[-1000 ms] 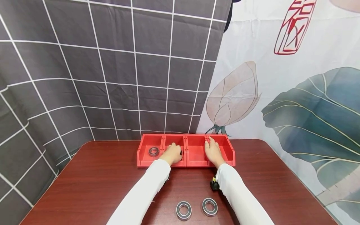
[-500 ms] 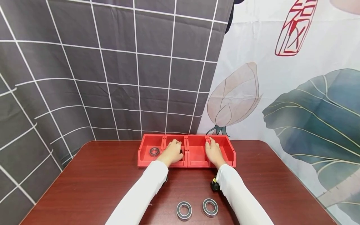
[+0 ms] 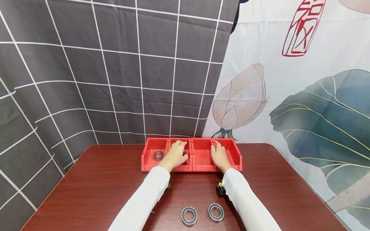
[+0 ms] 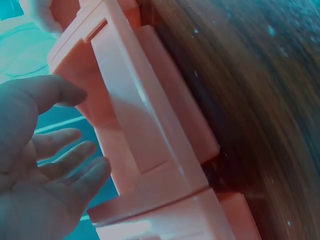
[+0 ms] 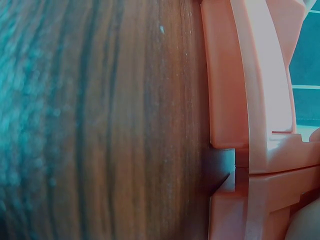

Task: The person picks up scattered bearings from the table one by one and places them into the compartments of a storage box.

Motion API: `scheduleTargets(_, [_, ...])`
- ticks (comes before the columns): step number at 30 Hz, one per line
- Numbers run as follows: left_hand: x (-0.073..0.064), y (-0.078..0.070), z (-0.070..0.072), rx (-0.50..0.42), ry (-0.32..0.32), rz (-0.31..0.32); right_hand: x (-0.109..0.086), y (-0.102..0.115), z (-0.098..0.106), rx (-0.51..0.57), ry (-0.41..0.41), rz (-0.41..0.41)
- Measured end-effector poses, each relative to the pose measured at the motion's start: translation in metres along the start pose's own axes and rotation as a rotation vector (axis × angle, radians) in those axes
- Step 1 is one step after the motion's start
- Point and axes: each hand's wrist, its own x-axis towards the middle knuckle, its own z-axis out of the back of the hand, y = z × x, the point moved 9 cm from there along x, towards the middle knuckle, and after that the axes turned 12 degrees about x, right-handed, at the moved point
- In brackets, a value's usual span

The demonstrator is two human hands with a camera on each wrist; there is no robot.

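Observation:
My left hand (image 3: 174, 156) hovers over the second bin from the left in a row of red plastic bins (image 3: 201, 167). In the left wrist view its fingers are spread and loosely bent, with nothing between them. Partly hidden under that hand, a dark ring, seemingly a bearing (image 3: 184, 154), lies in the bin. Another ball bearing (image 3: 158, 156) lies flat in the leftmost bin. My right hand (image 3: 220, 158) rests over the divider between the two right bins, fingers extended, holding no loose object. Only slivers of it appear in the right wrist view.
Two larger bearings, a left one (image 3: 189, 216) and a right one (image 3: 215, 213), lie on the brown wooden table (image 3: 95, 189) between the forearms. Behind the bins hang a grey grid cloth (image 3: 115, 73) and a white floral cloth (image 3: 260, 41).
My left hand's fingers have loosened and lifted away from the dark ring in the second bin, drawing slightly left and back. The right hand has stayed on the divider.

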Motion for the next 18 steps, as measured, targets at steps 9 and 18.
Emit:
scheduleTargets(9, [-0.009,0.023,0.016,-0.090,-0.090,0.093,0.001,0.004,0.001,-0.010,-0.009,0.021])
scheduleTargets(18, [-0.016,0.054,0.011,-0.154,-0.093,0.247,0.000,0.005,0.001,-0.010,-0.008,0.020])
